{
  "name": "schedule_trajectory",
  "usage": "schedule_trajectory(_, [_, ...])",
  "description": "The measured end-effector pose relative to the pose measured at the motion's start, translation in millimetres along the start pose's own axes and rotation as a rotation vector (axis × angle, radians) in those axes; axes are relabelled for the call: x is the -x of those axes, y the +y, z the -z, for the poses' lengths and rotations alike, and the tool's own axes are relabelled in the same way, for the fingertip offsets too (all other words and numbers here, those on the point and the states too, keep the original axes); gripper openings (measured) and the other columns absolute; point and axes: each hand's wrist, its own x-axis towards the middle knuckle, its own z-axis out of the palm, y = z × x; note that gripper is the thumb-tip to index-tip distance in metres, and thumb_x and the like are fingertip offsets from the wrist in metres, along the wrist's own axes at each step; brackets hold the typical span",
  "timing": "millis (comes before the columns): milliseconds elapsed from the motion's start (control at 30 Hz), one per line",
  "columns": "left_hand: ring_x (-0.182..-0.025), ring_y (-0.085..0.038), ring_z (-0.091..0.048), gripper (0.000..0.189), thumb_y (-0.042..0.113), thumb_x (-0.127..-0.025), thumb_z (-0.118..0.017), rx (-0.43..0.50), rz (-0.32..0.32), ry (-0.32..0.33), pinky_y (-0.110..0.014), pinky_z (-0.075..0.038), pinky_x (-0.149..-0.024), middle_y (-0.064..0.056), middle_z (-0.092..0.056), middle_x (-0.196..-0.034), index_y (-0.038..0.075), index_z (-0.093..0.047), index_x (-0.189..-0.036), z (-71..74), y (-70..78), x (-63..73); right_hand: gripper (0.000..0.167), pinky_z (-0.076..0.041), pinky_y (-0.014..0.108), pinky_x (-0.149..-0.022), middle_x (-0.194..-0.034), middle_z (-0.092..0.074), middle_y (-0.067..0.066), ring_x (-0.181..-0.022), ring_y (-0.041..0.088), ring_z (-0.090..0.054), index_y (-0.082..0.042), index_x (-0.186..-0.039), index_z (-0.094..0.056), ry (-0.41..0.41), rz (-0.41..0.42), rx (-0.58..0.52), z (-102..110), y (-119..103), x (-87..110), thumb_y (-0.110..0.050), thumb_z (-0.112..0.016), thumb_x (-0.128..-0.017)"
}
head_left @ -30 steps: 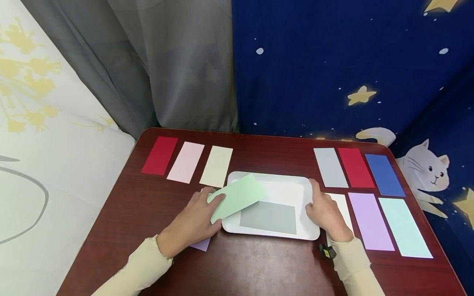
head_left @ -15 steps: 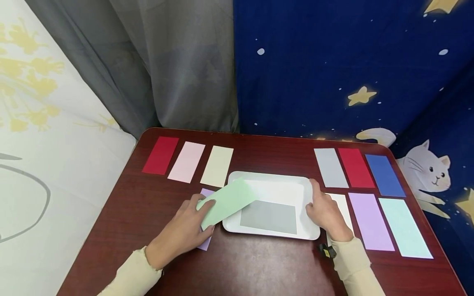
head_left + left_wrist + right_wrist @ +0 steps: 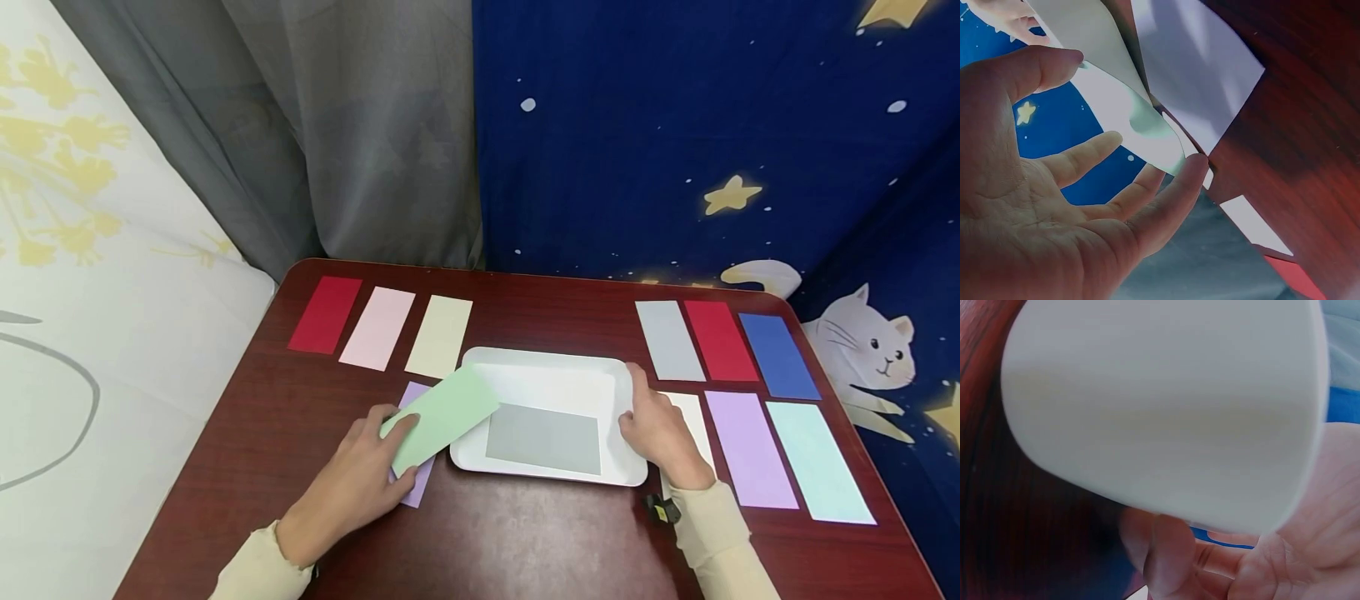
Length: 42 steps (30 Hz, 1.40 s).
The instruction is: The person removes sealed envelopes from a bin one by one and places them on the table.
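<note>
My left hand [image 3: 356, 467] holds a light green paper card [image 3: 442, 417] by its left end, between thumb and fingers. The card slants over the left rim of a white tray [image 3: 555, 367] and overlaps a purple card [image 3: 420, 492] lying on the table. In the left wrist view the thumb and fingertips are at the edges of the pale card [image 3: 1116, 106]. My right hand [image 3: 663, 425] grips the right end of the tray; in the right wrist view its fingers [image 3: 1172, 550] are under the tray's rim. A grey card [image 3: 543, 439] lies inside the tray.
Red [image 3: 326, 315], pink [image 3: 377, 328] and cream [image 3: 438, 336] cards lie in a row at the back left. On the right are more cards, among them blue [image 3: 780, 356], purple [image 3: 752, 450] and mint [image 3: 821, 462]. Curtains hang behind the table.
My left hand has drawn the light green card leftward and toward me, farther out of the tray, baring more of the tray's inside. My right hand and the tray have stayed in place.
</note>
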Motion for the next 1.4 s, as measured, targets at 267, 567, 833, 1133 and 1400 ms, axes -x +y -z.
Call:
schedule_trajectory(267, [-0.098,-0.041,-0.063,0.065,0.013,-0.081,-0.09,0.003,0.041,0.021,-0.052,-0.059,-0.08,-0.023,-0.058,-0.134,0.003,-0.067,-0.141,0.3,-2.3,10.5,0.076,-0.051,0.046,-0.056,-0.102,-0.07,0.034,-0.061,0.028,-0.06,0.005,-0.163,-0.027,-0.007,-0.011,-0.003,0.7,-0.5,0.4,0.002,-0.059,-0.094])
schedule_trajectory(567, [-0.103,-0.044,-0.063,0.065,0.015,-0.082,-0.089,0.017,0.143,0.018,-0.059,-0.06,-0.081,-0.023,-0.057,-0.135,0.004,-0.069,-0.142,6.3,-5.3,24.6,0.076,-0.05,0.047,-0.056,-0.104,-0.07,0.034,-0.061,0.029,-0.06,0.005,-0.163,-0.027,-0.002,-0.006,-0.003,0.8,-0.2,0.7,0.002,-0.058,-0.094])
schedule_trajectory(833, [-0.102,-0.045,-0.064,0.065,0.015,-0.081,-0.091,0.021,0.186,0.048,-0.062,-0.059,-0.078,-0.022,-0.058,-0.135,0.006,-0.069,-0.142,7.0,-14.1,38.9,0.075,-0.052,0.049,-0.058,-0.108,-0.07,0.036,-0.063,0.03,-0.062,0.005,-0.163,-0.027,0.001,-0.003,-0.007,0.8,-0.4,1.2,0.002,-0.059,-0.094])
schedule_trajectory(1133, [-0.096,-0.045,-0.064,0.066,0.014,-0.081,-0.091,0.01,0.222,0.072,-0.065,-0.057,-0.071,-0.026,-0.058,-0.132,0.003,-0.068,-0.141,6.7,-29.3,52.2,0.076,-0.048,0.044,-0.055,-0.091,-0.069,0.026,-0.058,0.027,-0.055,0.005,-0.163,-0.027,-0.008,-0.01,-0.005,2.1,-0.5,0.9,0.002,-0.059,-0.095])
schedule_trajectory(1400, [-0.088,-0.05,-0.064,0.066,0.013,-0.081,-0.09,-0.019,0.267,0.102,-0.069,-0.055,-0.071,-0.033,-0.058,-0.129,-0.002,-0.066,-0.14,8.7,-46.3,61.9,0.076,-0.05,0.047,-0.057,-0.099,-0.07,0.031,-0.06,0.028,-0.059,0.005,-0.163,-0.027,-0.006,-0.011,-0.003,2.2,-0.8,0.9,0.001,-0.059,-0.095])
